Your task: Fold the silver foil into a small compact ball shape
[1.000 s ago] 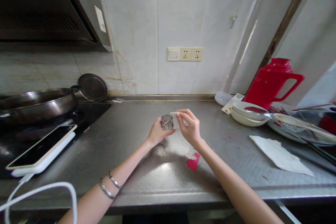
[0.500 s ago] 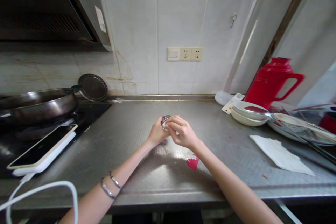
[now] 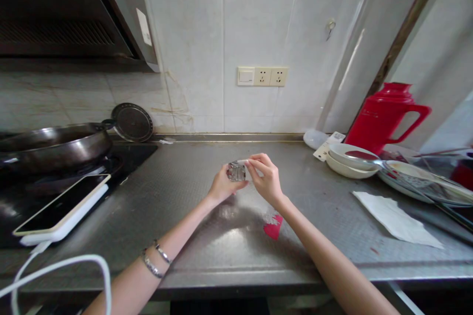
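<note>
My left fingers (image 3: pixel 232 175) grip a small clear object (image 3: pixel 236 171); my right fingers (image 3: pixel 250 163) pinch something pale at its three o'clock.

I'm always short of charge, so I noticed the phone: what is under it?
Under the phone is a white block, its side showing, with a white cable at its near end. The phone covers most of the block's top; whatever lies beneath the block is hidden.
</note>
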Available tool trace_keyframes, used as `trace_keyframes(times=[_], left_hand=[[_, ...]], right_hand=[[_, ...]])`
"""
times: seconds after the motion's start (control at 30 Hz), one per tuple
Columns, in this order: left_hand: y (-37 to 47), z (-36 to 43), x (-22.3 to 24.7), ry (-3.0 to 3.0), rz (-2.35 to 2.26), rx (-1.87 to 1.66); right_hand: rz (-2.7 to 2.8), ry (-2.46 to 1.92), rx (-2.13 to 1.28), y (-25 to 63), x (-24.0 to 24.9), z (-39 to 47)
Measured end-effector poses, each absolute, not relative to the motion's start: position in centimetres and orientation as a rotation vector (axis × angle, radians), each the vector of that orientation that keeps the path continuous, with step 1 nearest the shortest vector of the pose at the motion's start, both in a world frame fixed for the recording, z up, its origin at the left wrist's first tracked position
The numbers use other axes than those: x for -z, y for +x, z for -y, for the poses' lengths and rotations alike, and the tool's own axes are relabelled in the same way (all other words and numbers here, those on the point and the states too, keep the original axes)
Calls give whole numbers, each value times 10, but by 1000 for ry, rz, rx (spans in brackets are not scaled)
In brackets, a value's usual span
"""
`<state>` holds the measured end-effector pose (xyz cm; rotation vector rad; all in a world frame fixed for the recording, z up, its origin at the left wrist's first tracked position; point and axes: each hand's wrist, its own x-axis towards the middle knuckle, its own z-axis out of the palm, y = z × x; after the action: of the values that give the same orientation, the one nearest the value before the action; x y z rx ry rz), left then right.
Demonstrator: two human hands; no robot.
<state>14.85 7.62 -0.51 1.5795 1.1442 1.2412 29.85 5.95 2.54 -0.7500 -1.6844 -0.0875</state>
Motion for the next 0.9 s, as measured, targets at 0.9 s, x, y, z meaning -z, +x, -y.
trace_keyframes(times=[0.9], left_hand=[[150,-70,-3,1392,-1069,-1172]], right_hand=[[1616,-781,-72,303,-27,-59]])
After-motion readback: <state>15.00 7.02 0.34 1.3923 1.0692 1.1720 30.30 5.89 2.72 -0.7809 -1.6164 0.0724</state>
